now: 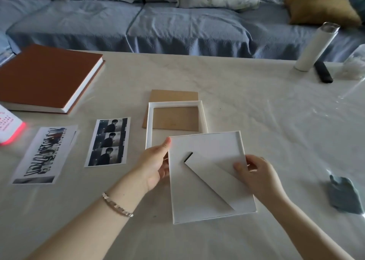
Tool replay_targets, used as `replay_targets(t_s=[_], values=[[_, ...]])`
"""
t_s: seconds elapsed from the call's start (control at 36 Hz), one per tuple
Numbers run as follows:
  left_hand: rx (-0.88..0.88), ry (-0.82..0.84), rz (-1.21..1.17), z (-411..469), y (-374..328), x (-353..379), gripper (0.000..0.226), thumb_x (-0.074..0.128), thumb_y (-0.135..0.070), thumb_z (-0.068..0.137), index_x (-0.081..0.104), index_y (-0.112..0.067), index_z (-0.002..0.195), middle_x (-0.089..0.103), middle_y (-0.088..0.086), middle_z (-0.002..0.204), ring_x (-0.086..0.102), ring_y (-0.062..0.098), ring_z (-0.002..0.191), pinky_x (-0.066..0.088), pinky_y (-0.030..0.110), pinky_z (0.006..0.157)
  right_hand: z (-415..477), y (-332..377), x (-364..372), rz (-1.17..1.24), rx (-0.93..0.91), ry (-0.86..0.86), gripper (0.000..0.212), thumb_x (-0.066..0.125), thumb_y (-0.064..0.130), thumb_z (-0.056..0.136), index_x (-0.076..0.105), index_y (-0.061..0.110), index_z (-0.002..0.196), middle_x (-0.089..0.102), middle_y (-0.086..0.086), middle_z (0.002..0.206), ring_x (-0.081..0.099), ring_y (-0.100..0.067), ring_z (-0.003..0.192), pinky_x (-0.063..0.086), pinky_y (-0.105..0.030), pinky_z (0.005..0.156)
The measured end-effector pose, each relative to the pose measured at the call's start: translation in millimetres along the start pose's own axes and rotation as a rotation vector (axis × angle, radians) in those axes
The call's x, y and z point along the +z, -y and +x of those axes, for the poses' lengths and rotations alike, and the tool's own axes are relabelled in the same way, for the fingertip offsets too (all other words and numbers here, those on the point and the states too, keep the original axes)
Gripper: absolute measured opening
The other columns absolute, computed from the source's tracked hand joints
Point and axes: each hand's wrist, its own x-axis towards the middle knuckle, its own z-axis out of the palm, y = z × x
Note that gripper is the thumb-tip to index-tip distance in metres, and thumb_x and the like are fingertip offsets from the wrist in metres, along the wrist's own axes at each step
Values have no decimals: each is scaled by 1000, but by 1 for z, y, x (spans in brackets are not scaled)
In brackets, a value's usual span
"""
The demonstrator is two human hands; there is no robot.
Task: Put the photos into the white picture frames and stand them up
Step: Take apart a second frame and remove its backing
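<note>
A white picture frame (199,198) lies back side up in front of me, its white stand flap (209,180) running diagonally across the back. My left hand (156,165) grips its left edge, thumb on top. My right hand (256,176) holds its right edge, fingers on the flap's end. Behind it a second white frame (150,121) lies empty over a brown backing board (173,95). Two photos lie to the left: a black-and-white strip photo (108,142) and a group photo (44,155).
A brown album (45,78) sits at the far left, with a red-edged white object (11,129) beside it. A white bottle (314,46) and a black remote (323,72) stand far right. A grey-blue cloth (344,196) lies at right. A blue sofa (177,26) runs behind the table.
</note>
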Motion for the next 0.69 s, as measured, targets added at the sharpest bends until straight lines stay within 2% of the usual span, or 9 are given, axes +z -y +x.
replay_targets(t_s=[0.08, 0.14, 0.19, 0.28, 0.36, 0.47, 0.58, 0.69], values=[[-30, -65, -59, 6, 4, -2, 35, 58, -46, 84, 66, -13, 91, 65, 7, 93, 52, 22, 82, 46, 33, 75, -5, 0, 10, -51, -26, -25, 31, 61, 18, 83, 59, 15, 114, 52, -8, 109, 51, -24, 101, 37, -27, 79], [-26, -73, -41, 6, 3, 0, 34, 57, -48, 85, 65, -14, 88, 61, 7, 91, 48, 23, 81, 42, 33, 71, -12, 3, 17, -112, -128, -128, 47, 64, 21, 82, 50, 15, 127, 43, -8, 120, 35, -20, 112, 32, -28, 92], [-3, -57, -33, 4, 2, 3, 35, 53, -45, 88, 64, -12, 85, 60, 9, 88, 47, 24, 81, 42, 35, 73, -20, 10, 23, -192, -341, -207, 48, 62, 34, 81, 53, 16, 124, 41, -5, 121, 31, -17, 106, 34, -31, 90], [70, -11, -39, -1, 0, 10, 38, 47, -41, 92, 64, -7, 89, 63, 13, 89, 54, 27, 87, 44, 40, 87, -25, 19, 35, -297, -574, -194, 56, 49, 54, 76, 53, 18, 118, 39, 2, 113, 38, -15, 96, 39, -33, 85], [150, 29, -33, -11, -2, 18, 39, 42, -37, 95, 64, -5, 88, 68, 10, 82, 61, 24, 75, 49, 34, 76, -25, 25, 47, -302, -633, -200, 56, 48, 57, 73, 47, 23, 119, 37, 3, 106, 39, -15, 92, 39, -28, 86], [186, 68, -38, -20, -2, 27, 41, 41, -37, 95, 66, -7, 86, 69, 8, 80, 62, 22, 73, 48, 33, 74, -22, 24, 53, -204, -708, -309, 44, 53, 43, 81, 53, 16, 115, 38, -1, 97, 41, -20, 87, 36, -27, 83], [157, 90, -71, -25, -4, 30, 45, 41, -37, 94, 64, 1, 103, 68, 14, 93, 61, 27, 84, 48, 37, 82, -22, 21, 53, -171, -711, -346, 41, 54, 40, 80, 53, 17, 113, 37, -1, 96, 41, -21, 88, 39, -28, 82], [98, 132, -115, -24, -3, 30, 44, 41, -37, 95, 66, -2, 96, 68, 13, 90, 62, 27, 84, 48, 38, 85, -23, 18, 53, -174, -698, -335, 40, 54, 40, 79, 50, 19, 113, 35, -1, 95, 40, -21, 87, 37, -25, 81]])
